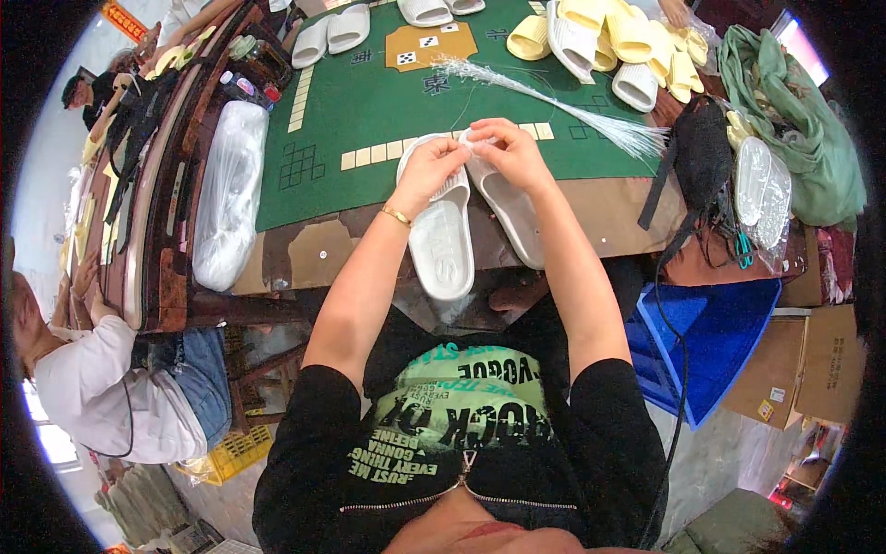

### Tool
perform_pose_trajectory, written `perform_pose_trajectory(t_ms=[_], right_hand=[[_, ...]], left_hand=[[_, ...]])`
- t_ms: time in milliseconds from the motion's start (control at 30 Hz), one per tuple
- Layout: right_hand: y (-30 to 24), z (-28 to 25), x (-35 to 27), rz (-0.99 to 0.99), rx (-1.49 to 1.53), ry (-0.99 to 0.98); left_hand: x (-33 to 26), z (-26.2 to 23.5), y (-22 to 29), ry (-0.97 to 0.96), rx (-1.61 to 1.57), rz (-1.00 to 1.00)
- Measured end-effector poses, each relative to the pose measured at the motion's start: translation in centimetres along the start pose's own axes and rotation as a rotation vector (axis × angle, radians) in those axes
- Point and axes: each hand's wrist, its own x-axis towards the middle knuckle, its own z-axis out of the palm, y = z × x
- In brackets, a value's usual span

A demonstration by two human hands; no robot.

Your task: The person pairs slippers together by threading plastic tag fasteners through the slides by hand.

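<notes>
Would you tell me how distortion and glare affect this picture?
In the head view, corners go black, the left table bows near the rim, the plastic bundle shows glare, a lower-left bright patch is washed out, and the left hand and right hand look fairly sharp.

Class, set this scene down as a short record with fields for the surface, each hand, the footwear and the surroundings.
Surface: green mat on a table
Left hand: left hand, at the toe end of a pair of white slippers
Right hand: right hand, at the same end
Grip: unclear
Other footwear: yellow slippers, far right
Strands: clear bundle, beyond the hands
Right side: green cloth
Lower right: blue bin
</notes>
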Motion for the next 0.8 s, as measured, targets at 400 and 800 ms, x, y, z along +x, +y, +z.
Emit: perform_pose_trajectory(t_ms=[400, 800], right_hand=[[-0.7, 0.0, -0.1, 0.057, 0.010, 0.055], [0.4, -0.6, 0.2, 0.217, 0.488, 0.402]], left_hand=[[-0.1, 0.2, 0.1, 0.010, -0.033, -0.005], [-0.2, 0.4, 0.5, 0.030, 0.056, 0.016]])
